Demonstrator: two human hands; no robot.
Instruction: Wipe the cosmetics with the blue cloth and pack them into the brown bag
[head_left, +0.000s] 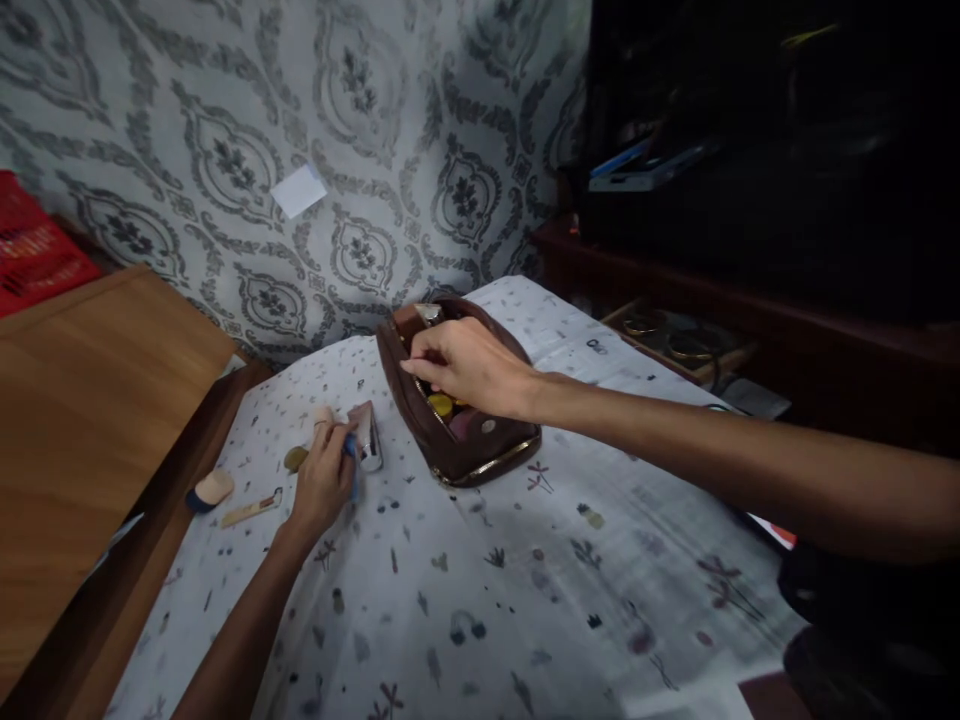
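Observation:
A brown zip pouch (480, 462) lies unzipped on the patterned white cloth, with a yellow round item (441, 405) and other small things inside. Over its opening is my right hand (472, 365), fingers curled together near the far zip edge; whatever they grip is hidden. My left hand (324, 478) rests low over the cloth, closed around a slim blue item (350, 445) that shows only in part. Just beyond those fingers lies a pinkish tube with a silvery cap (367, 440). Left of that hand are a small olive round item (295, 459), a beige stick-like item (251, 508) and a makeup sponge (212, 490).
The white cloth (450, 640) covers the surface up to the patterned wall (360, 120). A wooden panel (97, 400) borders it on the left, with a red bag (37, 250) behind. An open drawer (675, 345) and a dark screen stand at right.

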